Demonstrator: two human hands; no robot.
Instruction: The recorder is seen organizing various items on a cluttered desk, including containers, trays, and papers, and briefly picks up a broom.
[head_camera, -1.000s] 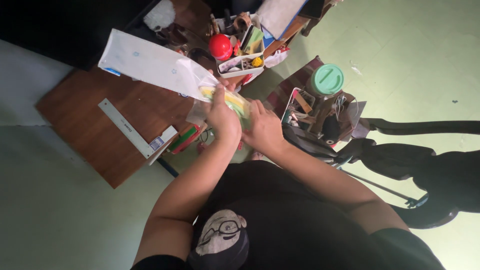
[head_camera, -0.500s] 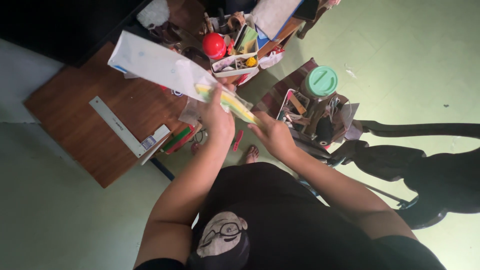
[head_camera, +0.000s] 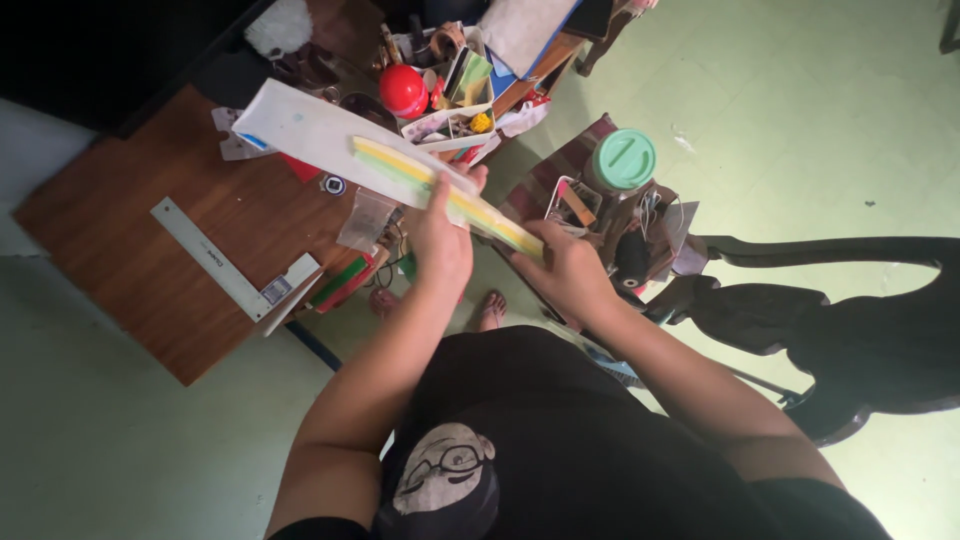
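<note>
My left hand (head_camera: 440, 240) grips a long clear plastic bag (head_camera: 310, 135) near its mouth, held out over the wooden table (head_camera: 120, 250). A bundle of yellow and green strips (head_camera: 450, 195) lies partly inside the bag and sticks out toward me. My right hand (head_camera: 570, 270) holds the near end of those strips. Both hands are close together, just past the table's right edge.
A metal square ruler (head_camera: 225, 265) lies on the table. A red ball (head_camera: 403, 90) and a white tray of small items (head_camera: 455, 125) stand at the far edge. A green-lidded jar (head_camera: 620, 160) tops a cluttered box. A dark chair (head_camera: 830, 320) stands at right.
The strips have slid deeper into the bag. My right hand moved from beside my left hand to the strips' near end. The bag tilted flatter.
</note>
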